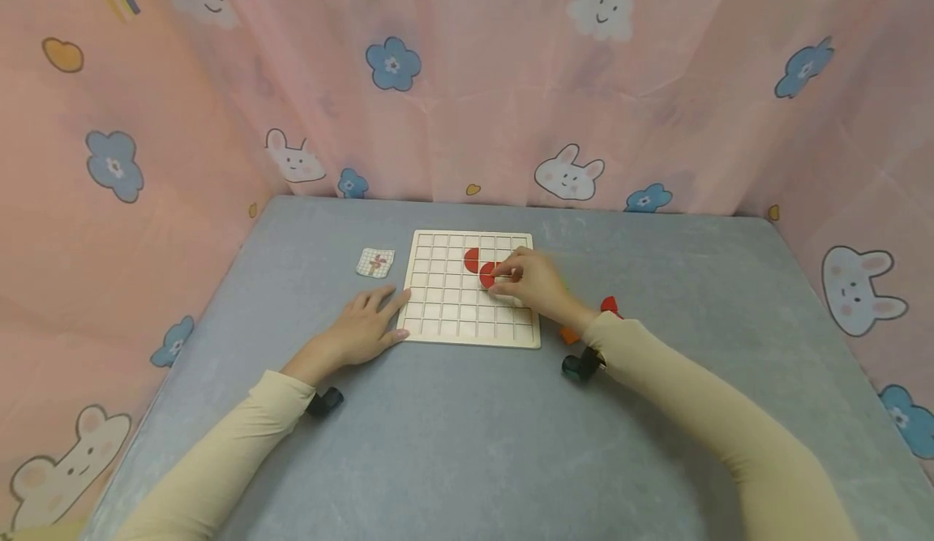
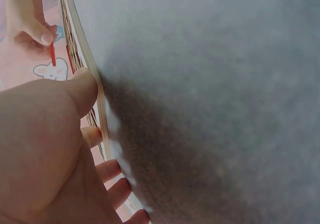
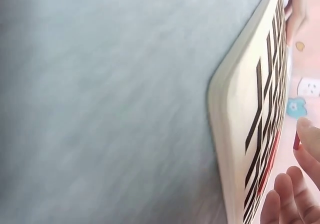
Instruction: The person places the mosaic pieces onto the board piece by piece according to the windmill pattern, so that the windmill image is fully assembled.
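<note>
A square wooden board [image 1: 441, 311] with a grid of grooves lies on the table. On it are a red quarter-round piece [image 1: 472, 260] and, diagonally below that, another red piece [image 1: 486, 276] partly behind the right fingertips. My right hand [image 1: 536, 283] is over the board's right half, pinching a thin red piece [image 3: 296, 141] between thumb and fingers; the left wrist view shows this red piece [image 2: 52, 54] edge-on, raised off the board. My left hand [image 1: 359, 330] rests by the board's left side, thumb and index finger touching its edge, other fingers spread on the table.
A small card [image 1: 375, 263] with a pinwheel pattern on a grid lies left of the board. Right of it, partly under the right wrist, are a red piece [image 1: 610, 306] and an orange piece [image 1: 569, 335]. A pink printed curtain [image 1: 467, 119] surrounds the grey table [image 1: 452, 444].
</note>
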Demonstrator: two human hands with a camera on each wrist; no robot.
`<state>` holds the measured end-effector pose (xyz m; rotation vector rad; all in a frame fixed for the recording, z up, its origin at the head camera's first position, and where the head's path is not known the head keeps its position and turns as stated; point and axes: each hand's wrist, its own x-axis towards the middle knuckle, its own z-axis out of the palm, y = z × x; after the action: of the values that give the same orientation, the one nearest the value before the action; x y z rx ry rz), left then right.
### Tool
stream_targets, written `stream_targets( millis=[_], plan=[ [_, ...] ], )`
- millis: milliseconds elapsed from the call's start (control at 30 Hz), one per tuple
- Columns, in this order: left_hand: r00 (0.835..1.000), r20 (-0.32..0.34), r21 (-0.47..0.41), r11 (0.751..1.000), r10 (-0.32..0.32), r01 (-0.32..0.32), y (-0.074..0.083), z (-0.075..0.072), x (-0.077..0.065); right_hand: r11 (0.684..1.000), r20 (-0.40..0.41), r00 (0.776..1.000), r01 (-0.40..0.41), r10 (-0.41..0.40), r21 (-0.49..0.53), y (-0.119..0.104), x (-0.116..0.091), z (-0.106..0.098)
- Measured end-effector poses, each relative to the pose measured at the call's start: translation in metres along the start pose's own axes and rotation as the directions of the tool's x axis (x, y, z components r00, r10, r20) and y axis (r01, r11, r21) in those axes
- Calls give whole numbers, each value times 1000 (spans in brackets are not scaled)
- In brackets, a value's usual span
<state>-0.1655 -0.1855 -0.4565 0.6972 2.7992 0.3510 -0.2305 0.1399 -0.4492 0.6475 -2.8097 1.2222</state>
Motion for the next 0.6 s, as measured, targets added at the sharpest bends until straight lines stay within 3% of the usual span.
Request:
stream_targets(
  millis=[267,600],
  plan=[
    [1000,-11,3,1000,9,-9,-2,2,-1,999,39,999,15,-13,-28,-12,13,15],
    [1000,-8,2,1000,5,-5,2,-1,-1,998,76,996,-56,56,0,-20,27,28]
  ],
)
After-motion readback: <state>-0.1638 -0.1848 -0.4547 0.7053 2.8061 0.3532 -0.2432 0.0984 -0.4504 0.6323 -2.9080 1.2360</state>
